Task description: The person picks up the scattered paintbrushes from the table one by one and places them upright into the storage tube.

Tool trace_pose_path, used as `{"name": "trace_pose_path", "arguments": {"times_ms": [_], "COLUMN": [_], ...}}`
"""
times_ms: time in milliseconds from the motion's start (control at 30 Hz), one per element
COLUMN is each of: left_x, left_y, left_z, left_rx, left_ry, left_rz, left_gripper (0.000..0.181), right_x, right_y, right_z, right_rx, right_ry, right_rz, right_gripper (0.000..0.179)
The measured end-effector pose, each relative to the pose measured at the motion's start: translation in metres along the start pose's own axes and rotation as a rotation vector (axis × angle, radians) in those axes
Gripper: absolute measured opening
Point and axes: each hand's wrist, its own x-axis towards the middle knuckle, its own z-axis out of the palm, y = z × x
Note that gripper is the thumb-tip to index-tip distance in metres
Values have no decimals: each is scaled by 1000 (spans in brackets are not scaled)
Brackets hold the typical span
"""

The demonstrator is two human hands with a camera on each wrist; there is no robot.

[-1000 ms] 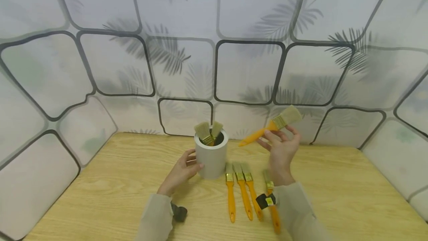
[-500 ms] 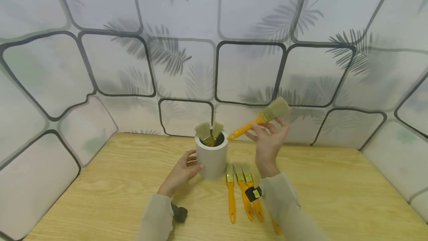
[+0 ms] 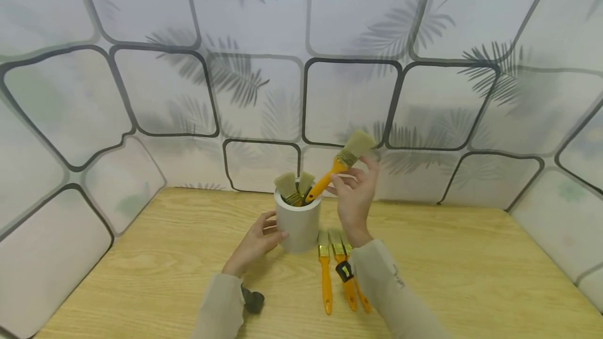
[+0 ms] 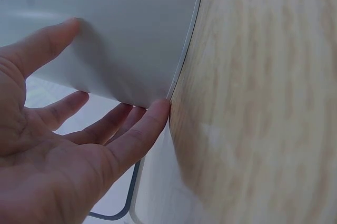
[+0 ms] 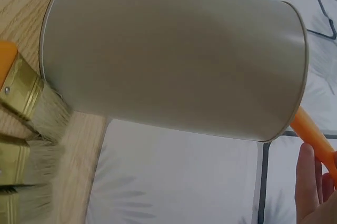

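A white cylindrical pot (image 3: 298,232) stands upright on the table with a couple of paintbrushes (image 3: 288,187) inside, bristles up. My left hand (image 3: 256,242) holds the pot's left side, thumb in front. In the left wrist view, its fingertips (image 4: 158,109) touch the pot's wall low down by the table. Above the pot's right rim, my right hand (image 3: 357,200) pinches an orange-handled paintbrush (image 3: 332,171) near its metal band. That brush slants with its bristles up to the right, and its handle end overlaps the pot's mouth.
Several more orange-handled paintbrushes (image 3: 326,281) lie on the wooden table (image 3: 165,266) right of the pot, partly hidden by the right sleeve (image 3: 391,292). A patterned curtain-like backdrop (image 3: 353,103) rises behind the table and at both sides.
My right hand has carried the paintbrush leftward to the pot, tilting it steeper, and its handle end has come over the opening. My left hand and the pot have stayed put.
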Motion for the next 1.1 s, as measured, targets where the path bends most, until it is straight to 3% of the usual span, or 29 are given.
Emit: {"name": "trace_pose_path", "arguments": {"times_ms": [133, 300, 433, 800, 1100], "left_x": [0, 0, 0, 1, 3], "left_y": [-2, -4, -4, -4, -2], "left_z": [0, 0, 1, 0, 0], "left_rx": [-3, -5, -15, 0, 13], "left_ry": [-2, -1, 5, 1, 2], "left_rz": [-4, -1, 0, -9, -13], "left_gripper": [68, 68, 68, 68, 69], "right_x": [-3, -5, -4, 5, 9], "right_y": [2, 6, 7, -7, -17], "right_z": [5, 6, 3, -30, -65], "right_rx": [-125, -301, -373, -431, -534], "right_ry": [-57, -156, -196, -151, -182], "right_rz": [-16, -123, -153, -54, 109], "right_gripper": [63, 56, 47, 29, 30]}}
